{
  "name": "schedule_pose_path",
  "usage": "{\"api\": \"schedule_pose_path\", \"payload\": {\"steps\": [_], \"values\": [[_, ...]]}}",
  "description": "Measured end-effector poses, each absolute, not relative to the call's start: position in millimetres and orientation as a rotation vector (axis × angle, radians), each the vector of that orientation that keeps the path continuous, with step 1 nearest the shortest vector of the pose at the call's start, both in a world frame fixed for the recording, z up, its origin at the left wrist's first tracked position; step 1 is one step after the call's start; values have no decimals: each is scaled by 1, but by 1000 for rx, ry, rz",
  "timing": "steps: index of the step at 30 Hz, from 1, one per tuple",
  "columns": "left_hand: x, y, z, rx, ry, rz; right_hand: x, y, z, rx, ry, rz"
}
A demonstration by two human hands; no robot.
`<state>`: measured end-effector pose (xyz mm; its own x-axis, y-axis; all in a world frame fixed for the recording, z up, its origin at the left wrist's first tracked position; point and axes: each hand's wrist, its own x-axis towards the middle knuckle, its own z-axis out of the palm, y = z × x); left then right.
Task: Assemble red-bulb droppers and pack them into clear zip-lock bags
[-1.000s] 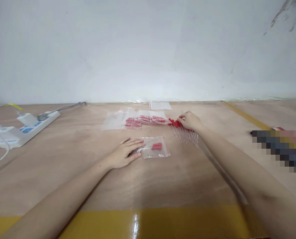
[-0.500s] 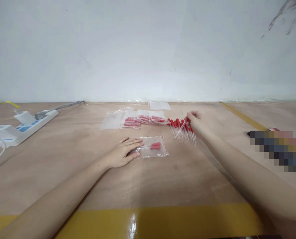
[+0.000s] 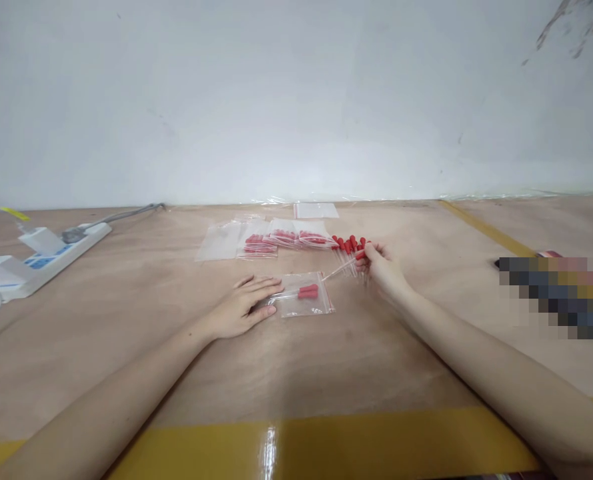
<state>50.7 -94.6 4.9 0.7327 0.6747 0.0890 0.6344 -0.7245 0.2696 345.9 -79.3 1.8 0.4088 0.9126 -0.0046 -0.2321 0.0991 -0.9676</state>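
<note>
My left hand (image 3: 249, 305) lies flat with fingers stretched over the left end of a clear zip bag (image 3: 296, 308). Inside that bag are red-bulbed droppers (image 3: 307, 292), their clear stems running under my fingers. My right hand (image 3: 382, 265) pinches a dropper (image 3: 347, 267) by its red bulb. Its thin clear stem slants down to the left, with the tip near the bag's right edge, where the red zip strip is; whether it touches cannot be made out. Just behind my right hand lies a pile of loose droppers (image 3: 349, 244), partly covered by my fingers.
Filled zip bags (image 3: 284, 237) with red-bulbed droppers lie in a row behind, beside flat bags (image 3: 219, 241). Another flat bag (image 3: 316, 211) lies near the wall. A power strip (image 3: 76, 257) with plugs stands at left. Yellow tape (image 3: 346, 440) crosses the front; a pixelated patch covers the right.
My right hand has drawn the dropper away from the pile, toward me and left, bringing its tip near the bag. My left hand stays on the bag. The view has shifted slightly.
</note>
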Motion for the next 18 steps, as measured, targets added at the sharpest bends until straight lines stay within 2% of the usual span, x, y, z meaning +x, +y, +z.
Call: {"api": "schedule_pose_path", "payload": {"steps": [5, 14, 18], "values": [[51, -95, 5, 2713, 1055, 257, 353, -82, -1, -1179, -731, 915], [63, -88, 8, 2696, 1000, 361, 323, -92, -2, -1056, -645, 1244], [72, -83, 7, 2692, 960, 395, 318, -96, -6, -1069, -820, 1339]]}}
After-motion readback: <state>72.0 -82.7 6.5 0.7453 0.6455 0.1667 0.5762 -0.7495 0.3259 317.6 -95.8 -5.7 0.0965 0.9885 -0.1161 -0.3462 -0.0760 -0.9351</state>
